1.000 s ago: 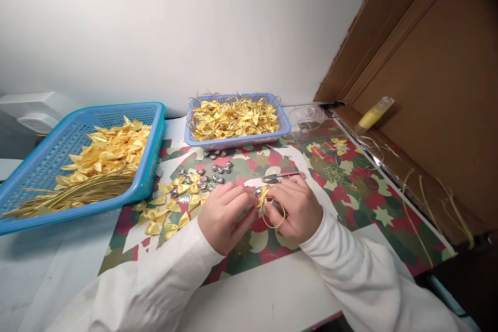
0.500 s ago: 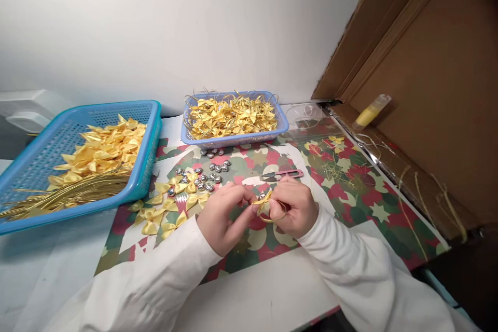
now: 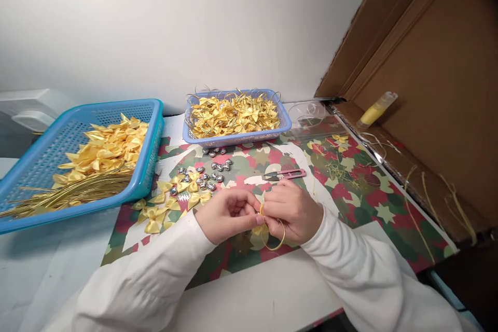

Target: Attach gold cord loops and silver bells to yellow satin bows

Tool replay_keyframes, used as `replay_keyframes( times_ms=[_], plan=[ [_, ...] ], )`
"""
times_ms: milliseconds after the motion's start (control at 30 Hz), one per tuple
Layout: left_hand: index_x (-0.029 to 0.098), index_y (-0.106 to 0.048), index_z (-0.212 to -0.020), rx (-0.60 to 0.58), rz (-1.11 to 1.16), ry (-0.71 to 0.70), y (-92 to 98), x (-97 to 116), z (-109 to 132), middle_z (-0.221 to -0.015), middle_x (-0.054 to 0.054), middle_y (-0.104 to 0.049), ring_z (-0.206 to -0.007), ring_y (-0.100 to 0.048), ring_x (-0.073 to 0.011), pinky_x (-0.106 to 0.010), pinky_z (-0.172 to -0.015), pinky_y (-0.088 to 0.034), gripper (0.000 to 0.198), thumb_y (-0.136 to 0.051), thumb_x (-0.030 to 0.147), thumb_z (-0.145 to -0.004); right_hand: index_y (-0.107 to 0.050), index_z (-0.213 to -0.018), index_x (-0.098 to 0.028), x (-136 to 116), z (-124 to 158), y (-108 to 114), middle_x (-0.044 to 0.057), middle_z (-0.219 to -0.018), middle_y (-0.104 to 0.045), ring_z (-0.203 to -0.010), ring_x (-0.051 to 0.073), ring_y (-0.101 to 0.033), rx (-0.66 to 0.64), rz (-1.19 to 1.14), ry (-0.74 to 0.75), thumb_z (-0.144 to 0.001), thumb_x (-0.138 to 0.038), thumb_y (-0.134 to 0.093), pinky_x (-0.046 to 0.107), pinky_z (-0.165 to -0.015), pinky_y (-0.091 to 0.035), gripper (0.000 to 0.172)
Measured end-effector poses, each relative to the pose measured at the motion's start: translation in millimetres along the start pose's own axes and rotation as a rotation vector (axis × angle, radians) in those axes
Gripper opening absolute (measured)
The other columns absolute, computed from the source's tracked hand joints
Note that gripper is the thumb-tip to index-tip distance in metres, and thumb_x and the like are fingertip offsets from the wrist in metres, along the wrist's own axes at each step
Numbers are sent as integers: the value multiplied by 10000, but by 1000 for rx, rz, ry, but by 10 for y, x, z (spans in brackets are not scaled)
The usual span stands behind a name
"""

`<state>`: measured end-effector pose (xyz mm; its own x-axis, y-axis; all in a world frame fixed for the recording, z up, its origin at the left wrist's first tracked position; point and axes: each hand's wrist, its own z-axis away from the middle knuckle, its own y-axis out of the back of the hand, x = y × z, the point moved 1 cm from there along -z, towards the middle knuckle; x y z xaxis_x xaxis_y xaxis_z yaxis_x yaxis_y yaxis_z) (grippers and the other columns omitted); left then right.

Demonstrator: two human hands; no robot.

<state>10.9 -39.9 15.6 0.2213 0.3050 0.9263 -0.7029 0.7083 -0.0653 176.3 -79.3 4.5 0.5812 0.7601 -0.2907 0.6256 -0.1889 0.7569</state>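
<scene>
Left hand (image 3: 227,216) and right hand (image 3: 292,211) pinching yellow ribbon (image 3: 261,209) between fingertips; gold cord loop (image 3: 273,249) hanging below right thumb.

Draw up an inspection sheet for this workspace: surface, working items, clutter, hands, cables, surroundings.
Surface: patterned sheet with pale worn-looking patches.
Job's things: looped gold piece in hand, its upper part mostly hidden; loose yellow bows and silver bells; left basket holds bows and gold cords, far basket bows with cord loops.
Clutter: pink-handled snips beyond the right hand; thread scraps at right.
Hands: left hand and right hand both pinch the looped piece.
Cables: nothing seen.
Surroundings: white wall ahead, cardboard right, yellow-filled tube beside it.
</scene>
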Motion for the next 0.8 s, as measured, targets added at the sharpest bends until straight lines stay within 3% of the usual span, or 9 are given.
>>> replay_keyframes(
  times_ms=[200, 400, 533, 633, 800],
  plan=[
    [148, -542, -635, 116, 226, 5, 2, -53, -38, -463, 49, -568, -382, -468, -53, -168, -389, -366, 401, -821, 414, -525, -511, -658, -187, -14, 4, 37, -27, -561, -486, -550, 122, -407, 114, -19, -191, -843, -187, -472, 284, -598, -279, 189],
    [155, -553, -658, 306, 350, -155, -13, -75, -32, -450, 57, -575, -403, -504, -58, -161, -429, -409, 354, -803, 396, -589, -422, -616, -200, -150, 11, 46, -61, -519, -416, -495, 102, -369, 269, -84, -317, -708, -177, -570, 268, -554, -292, 176],
    [152, -588, -686, 402, 269, -307, -60, -79, 0, -497, 43, -597, -457, -532, -67, -162, -463, -434, 245, -773, 308, -648, -431, -597, -194, -231, 10, -32, -81, -480, -403, -449, 80, -342, 287, -30, -337, -716, -222, -638, 262, -511, -251, 240],
    [150, -606, -709, 438, 184, -389, -107, -105, 38, -605, 19, -626, -530, -568, -77, -170, -511, -464, 148, -725, 235, -694, -492, -647, -189, -237, 4, -52, -73, -483, -442, -441, 84, -361, 318, 1, -356, -789, -195, -575, 269, -515, -265, 164],
    [157, -579, -782, 357, -38, -428, -118, -121, 74, -679, -1, -601, -589, -577, -109, -215, -564, -488, 67, -618, 211, -777, -525, -679, -181, -193, 22, -26, -37, -523, -505, -488, 109, -423, 310, 56, -336, -822, -144, -500, 281, -547, -294, 149]
  ],
)
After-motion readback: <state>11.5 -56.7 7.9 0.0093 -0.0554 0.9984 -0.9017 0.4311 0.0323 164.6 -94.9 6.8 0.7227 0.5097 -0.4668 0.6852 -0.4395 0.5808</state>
